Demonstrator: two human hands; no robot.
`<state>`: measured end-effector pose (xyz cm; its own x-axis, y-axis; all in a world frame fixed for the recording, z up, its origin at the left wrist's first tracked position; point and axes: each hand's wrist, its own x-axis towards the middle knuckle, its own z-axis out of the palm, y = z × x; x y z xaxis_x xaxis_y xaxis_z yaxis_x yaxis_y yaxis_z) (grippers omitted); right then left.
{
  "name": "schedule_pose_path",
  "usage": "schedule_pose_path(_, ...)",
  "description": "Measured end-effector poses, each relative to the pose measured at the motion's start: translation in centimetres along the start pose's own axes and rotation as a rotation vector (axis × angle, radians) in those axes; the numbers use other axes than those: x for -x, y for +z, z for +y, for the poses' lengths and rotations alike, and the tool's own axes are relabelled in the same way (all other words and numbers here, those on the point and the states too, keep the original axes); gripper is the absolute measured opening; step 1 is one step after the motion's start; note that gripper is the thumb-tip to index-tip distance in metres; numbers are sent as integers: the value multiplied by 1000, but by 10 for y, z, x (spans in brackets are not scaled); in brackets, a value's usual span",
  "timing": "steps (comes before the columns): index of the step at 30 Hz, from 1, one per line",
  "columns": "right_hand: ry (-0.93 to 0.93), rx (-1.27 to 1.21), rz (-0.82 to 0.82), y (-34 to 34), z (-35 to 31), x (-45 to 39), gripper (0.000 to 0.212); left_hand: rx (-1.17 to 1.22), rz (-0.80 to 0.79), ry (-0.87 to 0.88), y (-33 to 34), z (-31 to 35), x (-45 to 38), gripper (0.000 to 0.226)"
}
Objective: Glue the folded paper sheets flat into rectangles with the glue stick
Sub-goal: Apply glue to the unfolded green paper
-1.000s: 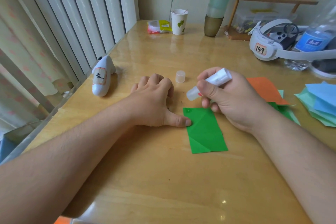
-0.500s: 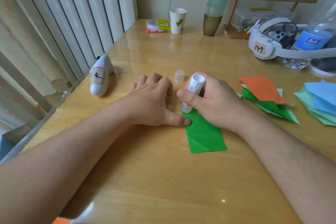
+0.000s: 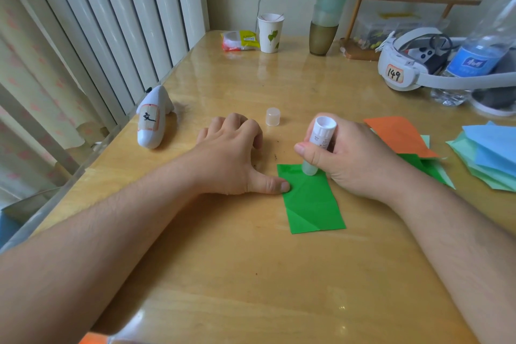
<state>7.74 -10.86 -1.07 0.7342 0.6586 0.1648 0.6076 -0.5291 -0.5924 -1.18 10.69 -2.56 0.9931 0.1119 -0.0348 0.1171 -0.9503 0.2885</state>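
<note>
A green folded paper rectangle (image 3: pixel 312 201) lies on the wooden table (image 3: pixel 251 274) in front of me. My right hand (image 3: pixel 354 156) grips a white glue stick (image 3: pixel 318 142) upright, its tip pressed on the paper's far end. My left hand (image 3: pixel 234 153) rests on the table with curled fingers, its thumb pressing the paper's left edge. The glue stick's clear cap (image 3: pixel 272 116) stands on the table just beyond my hands.
An orange sheet (image 3: pixel 396 134) lies on more green paper at the right, beside a stack of blue and pale green sheets (image 3: pixel 491 159). A white figurine (image 3: pixel 152 120) lies left. A paper cup (image 3: pixel 270 32), headset (image 3: pixel 413 64) and water bottle (image 3: pixel 474 56) stand at the back.
My right hand turned the glue stick from slanted in the air to upright and brought its tip down on the green paper, then slid it rightward. My left hand stayed put.
</note>
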Motion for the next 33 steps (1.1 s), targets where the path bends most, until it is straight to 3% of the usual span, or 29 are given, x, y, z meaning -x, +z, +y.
schedule_pose_path(7,8,-13,45,-4,9,2,34,3,-10,3,-1,1,1,79)
schedule_pose_path(14,43,-176,265,6,-2,-4,32,7,-8,0,-1,1,0,80)
schedule_pose_path(22,-24,-75,57,21,-16,-6,31,2,15,-4,2,1,-1,80)
schedule_pose_path(33,42,-16,68,0,6,0,33,0,13,29,2,-2,2,76)
